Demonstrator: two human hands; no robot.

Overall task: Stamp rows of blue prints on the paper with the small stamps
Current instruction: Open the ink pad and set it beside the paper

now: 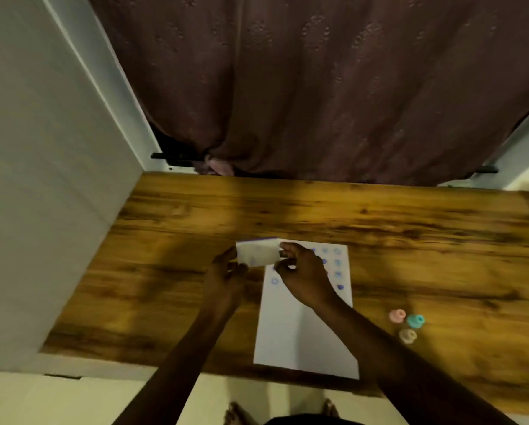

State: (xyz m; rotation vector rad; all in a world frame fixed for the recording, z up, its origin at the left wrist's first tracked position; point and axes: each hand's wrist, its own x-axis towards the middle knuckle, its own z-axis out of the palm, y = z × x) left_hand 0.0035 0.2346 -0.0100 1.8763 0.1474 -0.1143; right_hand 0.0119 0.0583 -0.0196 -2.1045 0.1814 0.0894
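Desk (379, 216): brown wood grain with dark streaks and knots. Paper (303, 332): white, carrying blue prints (337, 263) in rows near its far end; individual shapes are blurred. Small card (258, 254): white, with a blue-violet stripe along its far edge and a faint blue mark on its face. Three small stamps beside the paper: pink stamp (397, 315), teal stamp (415, 320), beige stamp (408, 335). Curtain (318, 87): dull maroon with a repeated embroidered floral motif. Wall (42, 179): plain grey-white. Floor (73, 403): cream.
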